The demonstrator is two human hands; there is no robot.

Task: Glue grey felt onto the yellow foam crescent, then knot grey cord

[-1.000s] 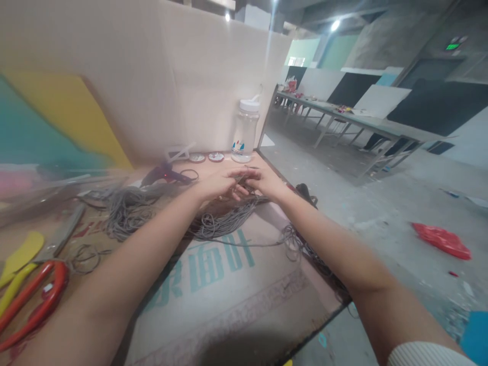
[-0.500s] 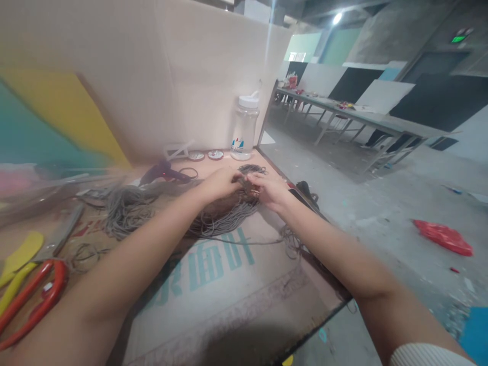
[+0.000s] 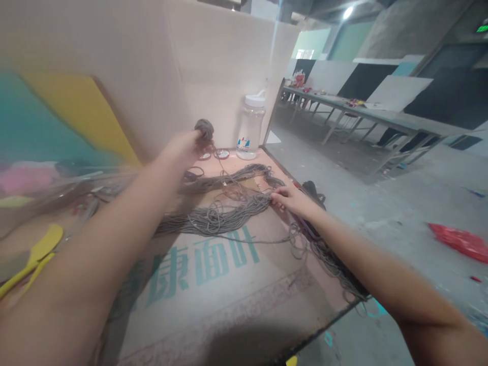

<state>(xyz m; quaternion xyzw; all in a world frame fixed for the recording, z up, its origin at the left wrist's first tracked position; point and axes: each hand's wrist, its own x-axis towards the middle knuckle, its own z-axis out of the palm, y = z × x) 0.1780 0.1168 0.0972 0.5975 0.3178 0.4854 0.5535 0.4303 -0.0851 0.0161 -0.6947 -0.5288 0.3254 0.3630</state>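
Note:
In the head view my left hand (image 3: 192,145) is raised above the table, its fingers closed around a small ball of grey cord (image 3: 204,128). A strand hangs from that ball down to the loose cord below. My right hand (image 3: 287,198) is low at the right, its fingers pinched on the end of a long grey cord hank (image 3: 224,218) lying across the cardboard. Behind it curves another stretch of the same hank. Loose loops of cord trail over the table's right edge. My left forearm hides part of the cord at the left.
A clear bottle with a white lid (image 3: 251,129) stands at the back corner, beside small round tape rolls (image 3: 222,153). Yellow-handled scissors (image 3: 38,259) lie at the left. A pale board (image 3: 152,61) rises behind. Beyond the right edge are floor, a red bag (image 3: 459,240) and a long table (image 3: 351,109).
My hands were together over the cord and are now apart. The left has lifted up and left with the cord ball; the right has shifted slightly right and down. The view has turned slightly left.

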